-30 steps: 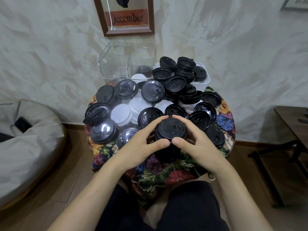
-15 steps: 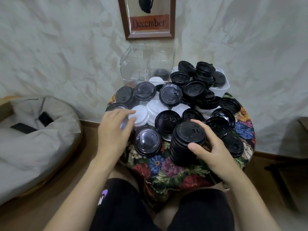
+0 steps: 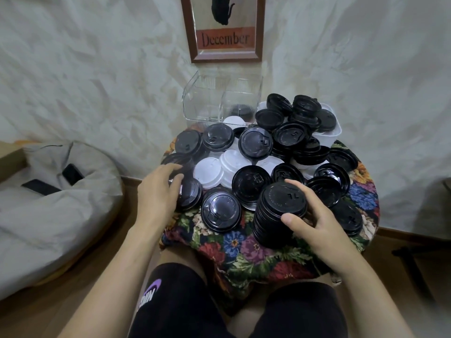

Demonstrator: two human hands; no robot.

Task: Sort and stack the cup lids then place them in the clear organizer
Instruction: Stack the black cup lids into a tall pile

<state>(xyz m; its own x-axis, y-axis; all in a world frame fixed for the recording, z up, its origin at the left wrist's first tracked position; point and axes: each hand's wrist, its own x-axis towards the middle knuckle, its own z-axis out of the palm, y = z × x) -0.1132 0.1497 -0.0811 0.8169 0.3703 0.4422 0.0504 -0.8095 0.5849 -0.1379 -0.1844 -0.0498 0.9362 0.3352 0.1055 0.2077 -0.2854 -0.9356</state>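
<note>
Floral tablecloth [image 3: 231, 242]; lid stack [image 3: 280, 211] in right hand [image 3: 314, 228]

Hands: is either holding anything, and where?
The right hand grips the stack of black lids round its top; the left hand touches a loose lid.

Her right hand [image 3: 314, 228] grips a tall stack of black lids [image 3: 275, 215] on the flowered surface [image 3: 234, 242]; the left hand [image 3: 158, 193] rests on a loose black lid [image 3: 191, 193].
</note>
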